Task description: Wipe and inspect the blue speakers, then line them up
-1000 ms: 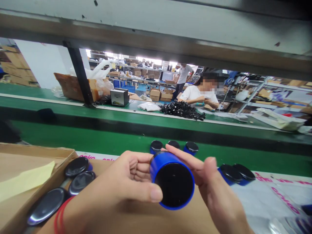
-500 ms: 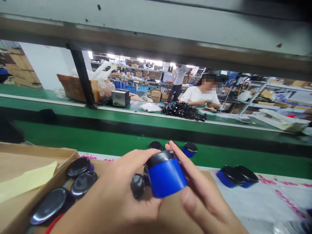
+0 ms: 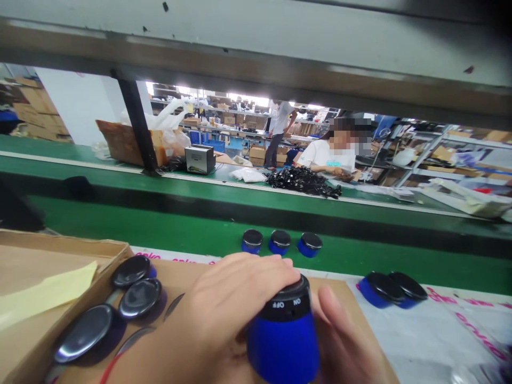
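Observation:
Between my two hands is a blue round device (image 3: 283,341) with a black top marked ON and OFF. My left hand (image 3: 236,293) lies across its black top from the left, with the fingers curled over it. My right hand (image 3: 344,336) cups its right side, the thumb pointing up and some fingers hidden behind the device. Similar black-topped devices (image 3: 141,298) stand in and along the cardboard box (image 3: 120,246) at the left. My left forearm partly covers some of them.
Three like devices (image 3: 279,242) stand in a row on the green belt (image 3: 180,226). Two more (image 3: 382,289) sit together at the right on printed white sheeting (image 3: 404,333). A pile of black parts (image 3: 302,181) lies opposite, before a seated person (image 3: 326,154). A grey beam (image 3: 256,42) crosses overhead.
The device has come lower and turned, so its ON and OFF marks now face me. My left hand has moved over its top. The row of three behind is now uncovered.

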### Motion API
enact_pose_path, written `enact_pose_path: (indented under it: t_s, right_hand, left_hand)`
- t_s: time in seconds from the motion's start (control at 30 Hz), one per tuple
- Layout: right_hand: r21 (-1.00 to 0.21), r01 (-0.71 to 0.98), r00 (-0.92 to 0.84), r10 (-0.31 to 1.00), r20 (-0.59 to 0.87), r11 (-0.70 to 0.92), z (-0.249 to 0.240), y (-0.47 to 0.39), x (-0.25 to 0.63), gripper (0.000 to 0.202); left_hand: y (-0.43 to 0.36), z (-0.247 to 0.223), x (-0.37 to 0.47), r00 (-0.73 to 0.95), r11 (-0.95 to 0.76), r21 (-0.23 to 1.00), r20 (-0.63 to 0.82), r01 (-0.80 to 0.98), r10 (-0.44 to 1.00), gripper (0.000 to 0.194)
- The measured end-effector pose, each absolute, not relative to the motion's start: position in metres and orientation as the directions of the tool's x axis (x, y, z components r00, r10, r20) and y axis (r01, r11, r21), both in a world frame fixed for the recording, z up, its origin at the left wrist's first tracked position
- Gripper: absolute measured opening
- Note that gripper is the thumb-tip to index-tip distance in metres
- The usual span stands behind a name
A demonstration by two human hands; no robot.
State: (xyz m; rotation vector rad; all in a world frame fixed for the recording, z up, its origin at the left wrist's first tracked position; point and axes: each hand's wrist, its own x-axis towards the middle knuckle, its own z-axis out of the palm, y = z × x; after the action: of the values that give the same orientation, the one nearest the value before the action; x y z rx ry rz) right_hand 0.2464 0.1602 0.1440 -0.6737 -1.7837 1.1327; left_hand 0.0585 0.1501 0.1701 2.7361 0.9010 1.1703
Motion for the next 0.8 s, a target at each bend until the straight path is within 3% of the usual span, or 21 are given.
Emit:
enact_pose_path:
  t_s: [0.13, 0.2, 0.27, 0.33, 0.4, 0.5, 0.6, 0.7, 0.8]
  right_hand:
    - [-0.927, -0.121, -0.494, 0.788, 0.367, 0.356, 0.142, 0.157, 0.233, 0.060]
    - [-0.935, -0.156, -0.480, 0.803, 0.354, 0.319, 0.141, 0.155, 0.233, 0.062]
    - [-0.935, -0.075, -0.418, 0.841, 0.344, 0.345, 0.141, 0.153, 0.238, 0.061]
    - [-0.875, 0.106, -0.317, 0.851, 0.420, 0.472, 0.142, 0.153, 0.246, 0.079]
    - [-0.734, 0.275, -0.258, 0.782, 0.567, 0.622, 0.142, 0.153, 0.252, 0.086]
    - [-0.603, 0.321, -0.263, 0.681, 0.684, 0.730, 0.140, 0.152, 0.253, 0.070]
    - [-0.557, 0.326, -0.316, 0.644, 0.697, 0.764, 0.138, 0.151, 0.251, 0.064]
    - [-0.435, 0.463, -0.438, 0.626, 0.646, 0.772, 0.141, 0.159, 0.259, 0.085]
    - [-0.444, 0.714, -0.371, 0.830, 0.416, 0.541, 0.140, 0.187, 0.280, 0.081]
  left_hand:
    - [0.148, 0.172, 0.058, 0.579, -0.859, 0.197, 0.665, 0.473, 0.471, 0.033]
    - [0.149, 0.169, 0.054, 0.599, -0.843, 0.286, 0.602, 0.455, 0.528, 0.054]
    - [0.152, 0.165, 0.047, 0.610, -0.737, 0.497, 0.427, 0.459, 0.668, 0.094]
    - [0.155, 0.164, 0.041, 0.591, -0.472, 0.778, 0.166, 0.414, 0.790, 0.124]
    - [0.158, 0.165, 0.040, 0.603, -0.150, 0.955, -0.035, 0.254, 0.797, 0.132]
    - [0.158, 0.167, 0.048, 0.702, 0.146, 0.983, -0.026, -0.112, 0.712, 0.105]
    - [0.158, 0.167, 0.058, 0.703, 0.269, 0.907, 0.041, -0.325, 0.710, 0.071]
    - [0.163, 0.169, 0.057, 0.537, 0.075, 0.977, 0.045, -0.200, 0.843, 0.061]
    - [0.178, 0.180, 0.043, 0.246, -0.205, 0.968, 0.165, 0.145, 0.955, 0.059]
